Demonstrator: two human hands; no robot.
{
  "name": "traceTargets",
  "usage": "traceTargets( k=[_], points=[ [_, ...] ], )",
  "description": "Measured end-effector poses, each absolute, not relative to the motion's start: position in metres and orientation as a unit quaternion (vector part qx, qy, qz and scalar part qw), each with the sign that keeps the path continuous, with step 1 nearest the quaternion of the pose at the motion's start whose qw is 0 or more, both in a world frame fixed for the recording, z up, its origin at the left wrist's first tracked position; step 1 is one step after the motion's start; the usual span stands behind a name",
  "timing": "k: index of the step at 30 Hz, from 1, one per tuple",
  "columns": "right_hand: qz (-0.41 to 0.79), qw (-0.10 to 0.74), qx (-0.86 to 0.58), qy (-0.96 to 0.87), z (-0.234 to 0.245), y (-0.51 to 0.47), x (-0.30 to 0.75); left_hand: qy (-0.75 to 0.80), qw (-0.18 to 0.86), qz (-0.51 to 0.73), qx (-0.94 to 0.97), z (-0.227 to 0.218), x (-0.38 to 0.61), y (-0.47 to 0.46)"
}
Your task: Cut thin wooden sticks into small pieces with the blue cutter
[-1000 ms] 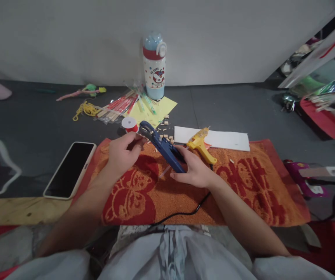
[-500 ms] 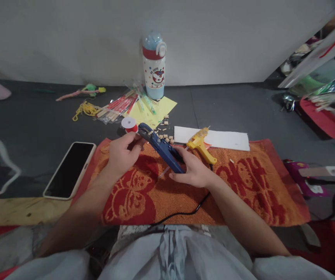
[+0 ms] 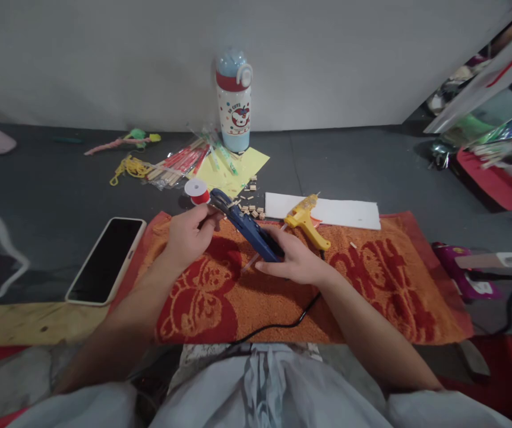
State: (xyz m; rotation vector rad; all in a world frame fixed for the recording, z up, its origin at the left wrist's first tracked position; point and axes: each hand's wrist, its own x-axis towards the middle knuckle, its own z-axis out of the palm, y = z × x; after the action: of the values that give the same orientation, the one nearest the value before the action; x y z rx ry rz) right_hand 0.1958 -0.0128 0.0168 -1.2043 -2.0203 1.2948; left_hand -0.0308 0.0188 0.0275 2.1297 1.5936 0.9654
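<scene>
My right hand grips the handles of blue cutting pliers over an orange and red towel. The pliers point up and to the left, with their jaws near my left hand. That left hand is closed in a pinch at the jaws, on something too small to make out. Several small cut wooden bits lie just beyond the jaws. A thin pale stick lies on the towel under the pliers.
A yellow glue gun rests on the towel by a white strip, its black cord trailing toward me. A phone lies left. A red thread spool, stick packets, yellow paper and a bottle stand behind.
Both hands and the pliers have shifted very slightly; otherwise the scene is the same.
</scene>
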Motion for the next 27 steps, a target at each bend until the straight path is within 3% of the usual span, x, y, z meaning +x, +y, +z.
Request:
traceTargets(
  k=[14,21,23,27],
  points=[
    [0.409,0.22,-0.456,-0.759,0.015,-0.015,0.192,0.586,0.15,0.319,0.729,0.024,-0.029,0.018],
    [0.401,0.28,-0.502,-0.713,0.004,-0.013,0.184,0.545,0.024,0.374,0.75,0.024,-0.023,0.013],
    [0.406,0.289,-0.517,-0.696,0.003,-0.012,0.182,0.533,0.081,0.341,0.77,0.025,-0.019,0.009],
    [0.425,0.3,-0.502,-0.691,0.002,-0.015,0.179,0.524,0.317,0.269,0.743,0.018,-0.007,0.001]
  ],
)
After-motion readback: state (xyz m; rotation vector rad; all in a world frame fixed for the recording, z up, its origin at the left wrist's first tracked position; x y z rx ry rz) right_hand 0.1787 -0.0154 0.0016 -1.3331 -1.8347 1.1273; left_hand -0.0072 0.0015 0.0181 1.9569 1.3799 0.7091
